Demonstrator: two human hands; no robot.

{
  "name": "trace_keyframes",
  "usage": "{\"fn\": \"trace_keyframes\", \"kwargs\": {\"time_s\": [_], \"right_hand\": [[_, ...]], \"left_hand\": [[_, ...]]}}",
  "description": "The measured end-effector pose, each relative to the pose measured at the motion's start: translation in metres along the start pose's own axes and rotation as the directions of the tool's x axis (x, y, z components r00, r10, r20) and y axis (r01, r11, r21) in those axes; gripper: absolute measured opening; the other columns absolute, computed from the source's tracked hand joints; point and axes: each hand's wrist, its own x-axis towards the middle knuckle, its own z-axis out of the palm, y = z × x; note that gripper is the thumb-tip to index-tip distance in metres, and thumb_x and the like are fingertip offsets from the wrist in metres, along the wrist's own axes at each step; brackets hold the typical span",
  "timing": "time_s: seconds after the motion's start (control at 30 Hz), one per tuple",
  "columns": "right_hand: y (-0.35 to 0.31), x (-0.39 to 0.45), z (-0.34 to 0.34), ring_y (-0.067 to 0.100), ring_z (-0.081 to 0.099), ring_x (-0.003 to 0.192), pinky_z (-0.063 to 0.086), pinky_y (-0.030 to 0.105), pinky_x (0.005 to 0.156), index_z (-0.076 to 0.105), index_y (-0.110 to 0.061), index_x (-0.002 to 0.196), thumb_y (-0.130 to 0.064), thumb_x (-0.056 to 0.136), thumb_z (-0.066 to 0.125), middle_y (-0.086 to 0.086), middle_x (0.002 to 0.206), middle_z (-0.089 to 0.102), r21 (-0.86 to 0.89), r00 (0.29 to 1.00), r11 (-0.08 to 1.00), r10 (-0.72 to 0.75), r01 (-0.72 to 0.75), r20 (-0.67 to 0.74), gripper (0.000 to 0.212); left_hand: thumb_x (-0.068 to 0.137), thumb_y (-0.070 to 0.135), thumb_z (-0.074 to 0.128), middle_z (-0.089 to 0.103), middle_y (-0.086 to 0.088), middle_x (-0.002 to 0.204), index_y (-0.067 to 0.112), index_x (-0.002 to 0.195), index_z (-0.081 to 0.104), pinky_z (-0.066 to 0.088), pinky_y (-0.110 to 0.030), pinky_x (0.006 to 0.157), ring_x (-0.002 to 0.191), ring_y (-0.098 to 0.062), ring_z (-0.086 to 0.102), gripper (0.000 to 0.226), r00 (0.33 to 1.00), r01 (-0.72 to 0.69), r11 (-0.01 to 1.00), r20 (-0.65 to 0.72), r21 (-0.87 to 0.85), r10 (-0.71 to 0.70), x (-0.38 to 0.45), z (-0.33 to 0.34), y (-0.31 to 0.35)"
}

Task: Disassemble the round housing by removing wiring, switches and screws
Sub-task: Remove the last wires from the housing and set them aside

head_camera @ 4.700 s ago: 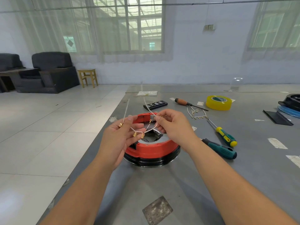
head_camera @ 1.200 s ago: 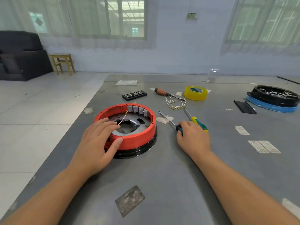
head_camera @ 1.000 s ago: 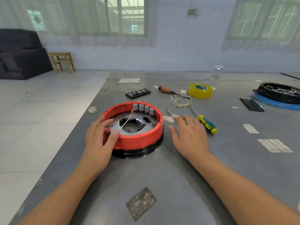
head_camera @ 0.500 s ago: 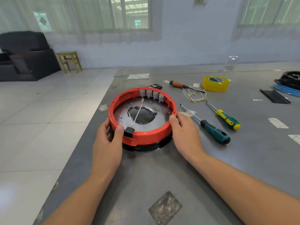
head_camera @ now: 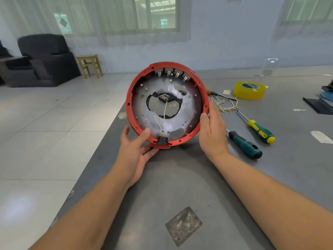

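Red round housing (head_camera: 203, 98) is standing tilted on edge above the grey table (head_camera: 180, 177), both hands gripping its rim, the black switch (head_camera: 162, 140) sitting just beside the left hand (head_camera: 137, 148) thumb, farther from the right hand (head_camera: 210, 130).

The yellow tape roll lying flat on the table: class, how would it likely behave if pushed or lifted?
The yellow tape roll lies flat on the table, so a push would probably slide it, not roll it. Set on edge, it likely rolls. It looks small and hollow, probably light.
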Motion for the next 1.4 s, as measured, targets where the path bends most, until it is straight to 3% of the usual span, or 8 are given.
{"fn": "trace_keyframes", "kwargs": {"time_s": [0.07, 0.17, 0.27, 0.37, 0.6, 0.87, 1.2, 1.4], "right_hand": [[0.002, 0.001, -0.001, -0.011, 0.035, 0.134, 0.026, 0.008, 0.111, 0.040, -0.014, 0.152, -0.011, 0.105, 0.037, -0.005, 0.147, 0.047, -0.042, 0.999, 0.999, 0.028, -0.029, -0.031, 0.048], [-0.002, -0.003, 0.000, 0.003, 0.009, 0.153, 0.013, 0.021, 0.124, 0.024, -0.010, 0.159, -0.012, 0.103, 0.047, 0.002, 0.168, 0.012, -0.162, 0.997, 0.985, -0.074, 0.067, -0.038, 0.061], [-0.013, -0.012, 0.004, 0.021, 0.030, 0.147, 0.028, 0.041, 0.118, 0.047, -0.018, 0.146, -0.027, 0.097, 0.058, 0.003, 0.160, 0.028, -0.335, 0.945, 0.890, -0.328, 0.309, -0.001, 0.051], [-0.025, -0.022, 0.015, 0.018, 0.051, 0.113, 0.037, 0.044, 0.094, 0.068, -0.027, 0.114, -0.039, 0.094, 0.064, -0.004, 0.130, 0.050, -0.392, 0.907, 0.823, -0.412, 0.411, 0.086, 0.023], [-0.035, -0.021, 0.032, 0.013, 0.055, 0.086, 0.052, 0.034, 0.075, 0.072, -0.017, 0.097, -0.027, 0.090, 0.072, -0.001, 0.108, 0.050, -0.273, 0.970, 0.931, -0.219, 0.241, 0.109, 0.012], [-0.039, -0.016, 0.030, 0.006, 0.055, 0.072, 0.043, 0.017, 0.072, 0.073, -0.024, 0.092, -0.027, 0.090, 0.072, -0.007, 0.091, 0.052, -0.163, 0.998, 0.986, -0.017, 0.026, 0.057, 0.004], [-0.031, -0.030, 0.023, 0.017, 0.056, 0.090, 0.049, 0.041, 0.080, 0.037, -0.025, 0.113, -0.030, 0.086, 0.073, -0.009, 0.101, 0.054, -0.144, 0.991, 0.981, -0.132, 0.129, -0.012, 0.045], [-0.024, -0.032, 0.013, 0.008, 0.045, 0.096, 0.025, 0.025, 0.087, 0.044, -0.030, 0.108, -0.044, 0.084, 0.067, -0.018, 0.102, 0.050, -0.344, 0.988, 0.929, -0.151, 0.134, -0.024, 0.036]], "left_hand": [[0.093, 0.015, 0.075, 0.073, -0.016, 0.129, 0.011, 0.151, 0.045, 0.062, -0.047, 0.092, 0.116, -0.039, 0.071, 0.065, 0.997, 0.061, 0.998, 0.048, -0.010, -0.060, 0.003, 0.006, 0.001], [0.088, 0.011, 0.077, 0.069, -0.020, 0.133, 0.005, 0.147, 0.047, 0.063, -0.049, 0.089, 0.116, -0.041, 0.071, 0.066, 0.998, 0.061, 0.995, 0.011, -0.082, -0.060, 0.002, 0.014, -0.003], [0.075, 0.013, 0.083, 0.066, -0.024, 0.135, 0.007, 0.142, 0.044, 0.063, -0.049, 0.089, 0.112, -0.040, 0.073, 0.077, 1.000, 0.011, 0.994, -0.022, -0.106, -0.014, 0.000, 0.020, -0.009], [0.082, 0.008, 0.080, 0.064, -0.026, 0.135, 0.009, 0.140, 0.040, 0.063, -0.049, 0.090, 0.111, -0.037, 0.074, 0.070, 1.000, -0.026, 0.997, -0.003, -0.076, 0.026, -0.001, 0.020, -0.013], [0.081, 0.006, 0.080, 0.057, -0.021, 0.142, 0.017, 0.137, 0.040, 0.064, -0.045, 0.089, 0.118, -0.034, 0.071, 0.069, 0.996, -0.089, 0.996, 0.027, -0.001, 0.089, -0.006, 0.023, -0.017], [0.088, 0.000, 0.077, 0.051, -0.016, 0.144, 0.023, 0.130, 0.041, 0.062, -0.046, 0.094, 0.117, -0.029, 0.072, 0.060, 0.994, -0.110, 0.991, 0.035, 0.074, 0.108, -0.007, 0.024, -0.018], [0.077, 0.011, 0.088, 0.052, -0.013, 0.143, 0.022, 0.138, 0.039, 0.063, -0.044, 0.092, 0.114, -0.026, 0.073, 0.079, 0.993, -0.116, 0.990, 0.031, 0.079, 0.114, -0.008, 0.021, -0.017], [0.086, 0.003, 0.080, 0.053, -0.017, 0.142, 0.019, 0.141, 0.038, 0.063, -0.043, 0.091, 0.109, -0.026, 0.075, 0.070, 0.993, -0.117, 0.991, 0.023, 0.064, 0.116, -0.007, 0.020, -0.017]]}}
